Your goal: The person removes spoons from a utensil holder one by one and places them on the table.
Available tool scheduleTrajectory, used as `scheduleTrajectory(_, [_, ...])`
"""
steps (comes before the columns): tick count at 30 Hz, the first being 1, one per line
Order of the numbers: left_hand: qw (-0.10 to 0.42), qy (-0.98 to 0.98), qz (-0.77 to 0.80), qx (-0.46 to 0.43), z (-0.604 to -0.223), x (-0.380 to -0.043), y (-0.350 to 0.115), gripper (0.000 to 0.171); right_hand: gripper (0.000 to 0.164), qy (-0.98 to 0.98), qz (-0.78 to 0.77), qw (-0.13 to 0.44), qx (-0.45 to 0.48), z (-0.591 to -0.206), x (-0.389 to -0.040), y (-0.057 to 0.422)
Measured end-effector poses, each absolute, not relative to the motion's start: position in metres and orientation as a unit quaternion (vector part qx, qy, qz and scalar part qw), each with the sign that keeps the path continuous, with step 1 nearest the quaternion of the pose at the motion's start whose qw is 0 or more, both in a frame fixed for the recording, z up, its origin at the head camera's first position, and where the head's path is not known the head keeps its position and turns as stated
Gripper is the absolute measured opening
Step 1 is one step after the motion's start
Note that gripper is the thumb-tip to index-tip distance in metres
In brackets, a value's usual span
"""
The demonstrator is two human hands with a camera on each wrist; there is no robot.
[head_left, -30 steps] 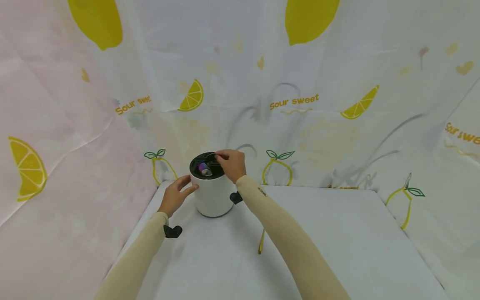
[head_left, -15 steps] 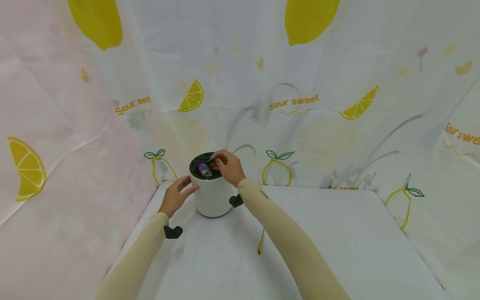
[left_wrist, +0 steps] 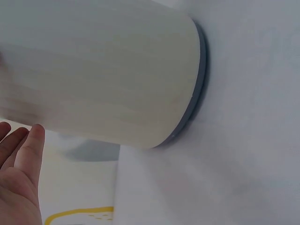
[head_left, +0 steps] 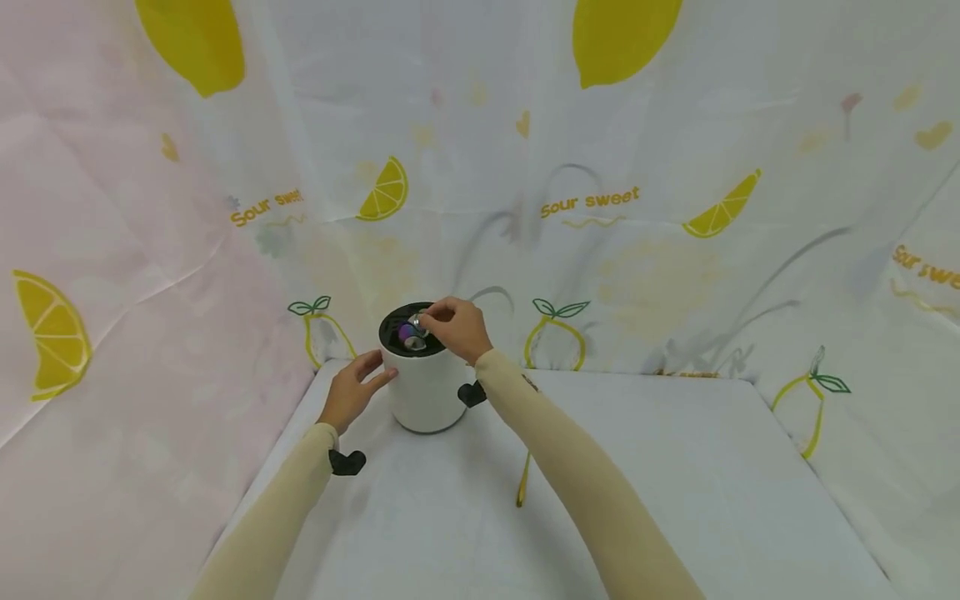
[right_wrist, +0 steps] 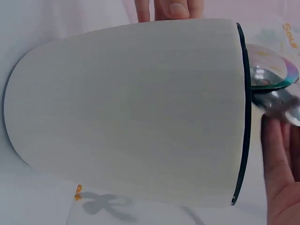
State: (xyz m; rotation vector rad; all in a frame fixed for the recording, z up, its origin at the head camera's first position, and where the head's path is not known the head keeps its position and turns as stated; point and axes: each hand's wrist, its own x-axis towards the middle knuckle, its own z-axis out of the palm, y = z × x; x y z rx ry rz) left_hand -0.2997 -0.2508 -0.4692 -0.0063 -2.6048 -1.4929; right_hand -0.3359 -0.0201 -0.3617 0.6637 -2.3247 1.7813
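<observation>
A white cylindrical utensil holder [head_left: 426, 396] with a black slotted top [head_left: 391, 335] stands upright on the table. My left hand [head_left: 352, 390] rests against its left side with fingers extended; the left wrist view shows those fingers [left_wrist: 29, 157] by the white wall. Above the top, my right hand [head_left: 461, 331] pinches a shiny silver spoon [head_left: 416, 320] by its bowl end. The spoon's lower part is hidden in the holder. Beside it another spoon [right_wrist: 291, 75], with a purple-blue iridescent rim, sticks out of the top.
On the white table [head_left: 675, 467], a thin gold handle-like piece [head_left: 521, 490] lies right of the holder, partly hidden behind the right sleeve. A lemon-printed cloth wall [head_left: 480, 125] rises close behind the holder.
My right hand has shifted left and forward over the holder's top, and the silver spoon's bowl now shows beside the iridescent one. The left hand stays in place.
</observation>
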Motion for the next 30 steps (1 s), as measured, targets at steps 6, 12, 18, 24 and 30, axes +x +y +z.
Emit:
scheduleTrajectory(6, [0.067, -0.864, -0.499, -0.004, -0.4688, -0.2987, -0.2491, 0.087, 0.025, -0.816, 0.531, 0.045, 0.222, -0.3615, -0.3316, -0.0240])
scheduleTrajectory(12, [0.066, -0.864, -0.499, -0.001, -0.4671, -0.2968, -0.2469, 0.090, 0.018, -0.817, 0.528, 0.042, 0.229, -0.3648, -0.3345, -0.0217])
scheduleTrajectory(18, [0.062, -0.867, -0.495, 0.001, -0.4681, -0.2942, -0.2471, 0.091, 0.023, -0.781, 0.585, 0.030, 0.218, -0.3675, -0.3363, -0.0184])
scheduleTrajectory(24, [0.060, -0.866, -0.497, -0.004, -0.4687, -0.2909, -0.2465, 0.090, 0.026, -0.739, 0.642, 0.004, 0.204, -0.3691, -0.3362, -0.0175])
scheduleTrajectory(30, [0.070, -0.859, -0.508, -0.019, -0.4676, -0.2909, -0.2469, 0.085, 0.027, -0.714, 0.670, -0.004, 0.206, -0.3648, -0.3358, -0.0196])
